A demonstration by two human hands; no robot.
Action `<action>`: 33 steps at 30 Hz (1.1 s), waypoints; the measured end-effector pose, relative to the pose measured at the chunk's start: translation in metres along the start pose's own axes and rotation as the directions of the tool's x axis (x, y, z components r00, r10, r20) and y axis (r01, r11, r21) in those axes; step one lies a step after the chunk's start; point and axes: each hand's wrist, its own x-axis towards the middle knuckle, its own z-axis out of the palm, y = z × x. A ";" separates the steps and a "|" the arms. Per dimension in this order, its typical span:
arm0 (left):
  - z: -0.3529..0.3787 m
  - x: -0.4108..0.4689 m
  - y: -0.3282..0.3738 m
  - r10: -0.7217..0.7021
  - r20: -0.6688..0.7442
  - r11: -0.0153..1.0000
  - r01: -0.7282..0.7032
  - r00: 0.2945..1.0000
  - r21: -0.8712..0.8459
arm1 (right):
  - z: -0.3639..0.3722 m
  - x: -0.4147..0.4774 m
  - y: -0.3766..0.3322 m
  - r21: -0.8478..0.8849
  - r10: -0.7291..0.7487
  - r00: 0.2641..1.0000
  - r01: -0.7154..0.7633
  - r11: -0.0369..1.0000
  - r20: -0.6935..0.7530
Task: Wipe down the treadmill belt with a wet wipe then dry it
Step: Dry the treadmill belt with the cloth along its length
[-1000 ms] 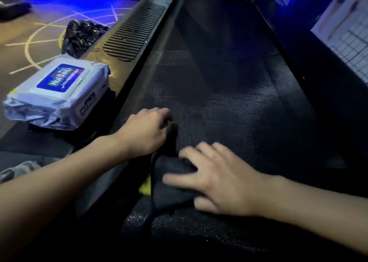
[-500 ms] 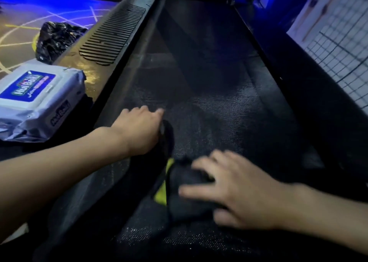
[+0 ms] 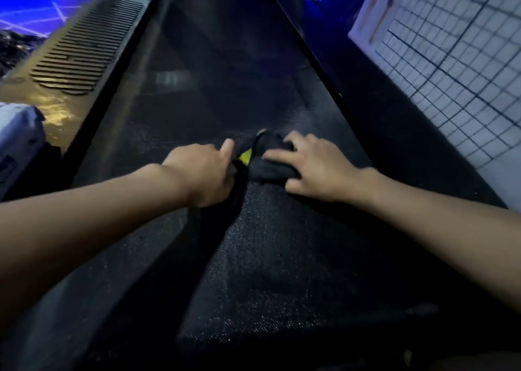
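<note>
Mid-belt on the treadmill belt (image 3: pixel 214 88), a dark cloth (image 3: pixel 270 169) lies beneath the right hand (image 3: pixel 318 170), its fingers (image 3: pixel 279 154) spread flat; at the cloth's 9 o'clock, the left hand (image 3: pixel 203 173) curls around its edge.

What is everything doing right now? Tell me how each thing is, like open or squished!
Dark cloth with yellow patch: bunched up on the belt between both hands.
Black treadmill belt: flat, speckled sheen; wet or dry unclear.
Left hand: fingers curled, gripping the cloth's edge.
Right hand: fingers spread, pressing the cloth down.
White wipe pack: beside the treadmill, mostly cut off; lid unseen.
</note>
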 end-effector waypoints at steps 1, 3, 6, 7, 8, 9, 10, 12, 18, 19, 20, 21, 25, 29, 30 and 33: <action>0.000 0.002 0.005 -0.002 -0.004 0.999 0.002 1.000 0.042 | -0.002 -0.021 -0.011 0.008 -0.066 0.998 0.066 0.998 0.003; -0.001 0.006 0.012 -0.013 0.016 0.991 0.011 1.000 0.133 | -0.011 -0.071 -0.028 0.054 -0.196 0.981 0.196 0.979 0.008; -0.001 0.008 0.020 0.010 0.078 0.973 -0.027 0.997 0.228 | -0.019 -0.132 -0.032 0.060 -0.373 0.927 0.371 0.927 0.039; 0.002 0.007 0.020 0.036 0.077 0.978 -0.051 0.996 0.203 | -0.020 -0.139 -0.027 0.062 -0.412 0.909 0.409 0.911 0.060; 0.005 0.007 0.020 0.064 0.063 0.987 -0.072 0.996 0.145 | -0.019 -0.138 -0.020 0.068 -0.424 0.902 0.420 0.905 0.080; 0.007 0.007 0.021 0.083 0.051 0.993 -0.087 0.995 0.083 | -0.016 -0.131 -0.010 0.072 -0.402 0.911 0.397 0.915 0.095; 0.008 0.007 0.022 0.095 0.045 0.994 -0.097 0.994 0.041 | -0.013 -0.119 0.001 0.068 -0.349 0.932 0.344 0.937 0.093; 0.010 0.004 0.025 0.095 0.053 0.995 -0.096 0.994 0.023 | -0.005 -0.091 0.025 0.048 -0.157 0.984 0.153 0.987 0.085; 0.015 0.001 0.020 0.082 0.029 0.997 -0.082 0.996 -0.006 | -0.009 -0.080 0.037 -0.082 0.102 0.990 -0.093 0.992 0.101; 0.016 0.002 0.017 0.068 0.028 0.997 -0.067 0.997 -0.034 | -0.015 -0.092 0.025 -0.065 0.031 0.991 -0.023 0.998 0.134; 0.016 0.003 0.015 0.041 0.039 0.997 -0.039 0.998 -0.065 | -0.020 -0.106 0.016 -0.035 -0.029 0.983 0.036 0.999 0.184; 0.015 0.005 0.012 0.001 0.060 0.996 0.004 0.998 -0.094 | -0.024 -0.115 0.010 -0.013 -0.075 0.971 0.080 0.997 0.225; 0.014 0.013 -0.003 -0.097 0.066 0.990 0.103 0.993 -0.099 | -0.021 -0.104 0.013 0.012 0.046 0.979 -0.050 0.999 0.198; 0.012 0.014 -0.018 -0.165 0.073 0.980 0.172 0.984 -0.099 | -0.001 -0.023 0.034 0.107 0.368 0.929 -0.370 0.923 0.047; 0.014 0.013 -0.020 -0.176 0.073 0.978 0.182 0.982 -0.097 | -0.001 -0.006 0.041 0.168 0.444 0.895 -0.445 0.880 0.046; 0.019 0.012 -0.034 -0.185 0.005 0.977 0.185 0.983 -0.106 | 0.005 0.011 0.064 0.289 0.441 0.890 -0.456 0.842 0.118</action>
